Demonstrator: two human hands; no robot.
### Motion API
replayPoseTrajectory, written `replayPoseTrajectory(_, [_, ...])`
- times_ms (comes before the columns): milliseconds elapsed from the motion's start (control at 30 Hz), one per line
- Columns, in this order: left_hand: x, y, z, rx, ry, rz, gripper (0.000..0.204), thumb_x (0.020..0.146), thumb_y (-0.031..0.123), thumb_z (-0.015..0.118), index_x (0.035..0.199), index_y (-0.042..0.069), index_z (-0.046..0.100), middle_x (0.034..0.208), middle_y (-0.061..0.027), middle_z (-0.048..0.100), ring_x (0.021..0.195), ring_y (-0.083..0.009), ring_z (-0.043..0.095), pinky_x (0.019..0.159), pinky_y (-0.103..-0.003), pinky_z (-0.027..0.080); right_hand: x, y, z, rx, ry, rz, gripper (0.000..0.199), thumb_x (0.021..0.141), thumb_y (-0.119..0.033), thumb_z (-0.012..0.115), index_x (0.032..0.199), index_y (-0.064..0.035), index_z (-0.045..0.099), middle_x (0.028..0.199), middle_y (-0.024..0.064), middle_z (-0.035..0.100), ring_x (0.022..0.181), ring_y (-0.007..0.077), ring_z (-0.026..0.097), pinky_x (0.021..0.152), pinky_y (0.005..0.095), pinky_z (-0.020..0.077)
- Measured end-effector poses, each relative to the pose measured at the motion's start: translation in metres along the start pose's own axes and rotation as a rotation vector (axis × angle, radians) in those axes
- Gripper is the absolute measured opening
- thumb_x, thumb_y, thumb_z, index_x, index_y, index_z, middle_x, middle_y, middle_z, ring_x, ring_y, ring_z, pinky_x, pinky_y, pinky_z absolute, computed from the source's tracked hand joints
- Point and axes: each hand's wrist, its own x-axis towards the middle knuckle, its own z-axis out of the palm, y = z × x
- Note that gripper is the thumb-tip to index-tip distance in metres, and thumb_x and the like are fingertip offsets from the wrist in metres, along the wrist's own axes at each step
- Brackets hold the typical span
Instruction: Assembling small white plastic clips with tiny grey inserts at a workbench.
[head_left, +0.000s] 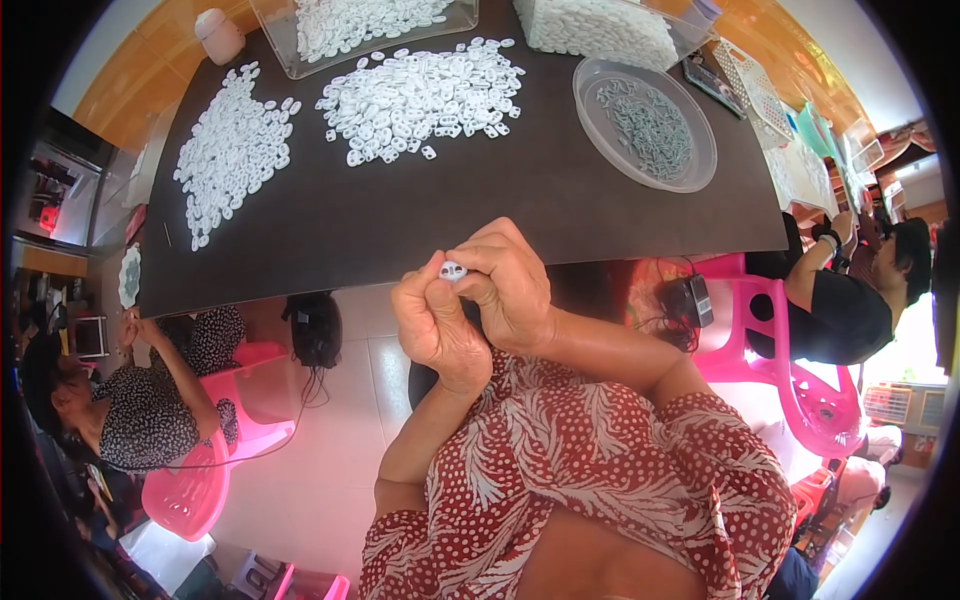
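My left hand (435, 322) and my right hand (510, 285) meet just off the near edge of the dark table (420, 215). Together they pinch one small white plastic piece (452, 270) between the fingertips. Two loose heaps of the same white pieces lie on the table, one at the far left (232, 150) and one in the middle (425, 95). A round clear dish (645, 125) at the right holds grey metal parts.
Clear bins of white pieces (355, 25) (600, 30) stand at the table's far edge, with a pink bottle (218, 35) at the corner. One person sits on a pink chair (215, 440) at my left, another on a pink chair (790, 350) at my right.
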Motion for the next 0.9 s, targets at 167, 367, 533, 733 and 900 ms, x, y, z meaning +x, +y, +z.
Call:
replayPoseTrajectory(167, [0.000,-0.003,0.000,0.019,-0.021,-0.014,0.023,0.097,0.019,0.049,0.104,-0.002,0.055,0.082,-0.0021,0.049,0.074,-0.0084,0.047,0.066,-0.022,0.041,-0.002,0.004,-0.001,-0.001,-0.007,0.010,0.020,0.080,-0.006,0.065,0.096,0.0036,0.056,0.079,0.0122,0.059,0.067,0.0252,0.054,0.057,0.0326,0.0458])
replayPoseTrajectory(367, [-0.001,-0.003,0.003,0.032,-0.049,-0.092,0.018,0.096,0.004,0.042,0.106,-0.002,0.056,0.094,-0.0058,0.054,0.082,-0.0110,0.051,0.072,-0.025,0.044,0.000,0.003,-0.004,-0.027,0.020,0.064,0.021,0.073,0.003,0.064,0.093,0.0022,0.057,0.081,0.0118,0.060,0.070,0.0264,0.055,0.060,0.0339,0.0465])
replayPoseTrajectory(533, [0.010,-0.001,0.003,-0.066,-0.204,-0.248,0.026,0.097,0.008,0.044,0.119,-0.002,0.054,0.100,-0.0077,0.060,0.083,-0.0106,0.055,0.074,-0.025,0.046,0.009,0.017,-0.023,-0.039,-0.086,0.237,0.016,0.076,0.000,0.066,0.091,-0.0016,0.061,0.079,0.0082,0.060,0.070,0.0241,0.055,0.062,0.0327,0.0455])
replayPoseTrajectory(733, [0.030,-0.010,-0.003,-0.049,-0.220,-0.406,0.026,0.093,0.009,0.052,0.116,-0.003,0.056,0.091,-0.0068,0.062,0.074,-0.0096,0.056,0.067,-0.023,0.047,0.076,0.071,-0.072,-0.369,-0.064,0.121,0.006,0.077,-0.008,0.063,0.082,-0.0037,0.063,0.084,0.0110,0.062,0.077,0.0295,0.057,0.068,0.0377,0.0459])
replayPoseTrajectory(900, [0.061,-0.031,-0.014,0.262,-0.250,-0.260,0.019,0.090,0.006,0.055,0.105,-0.003,0.062,0.090,-0.0049,0.063,0.073,-0.0082,0.056,0.065,-0.020,0.046,0.164,0.148,-0.116,-0.568,0.133,0.130,0.013,0.078,-0.013,0.063,0.087,-0.0050,0.066,0.080,0.0154,0.064,0.079,0.0325,0.059,0.071,0.0405,0.0463])
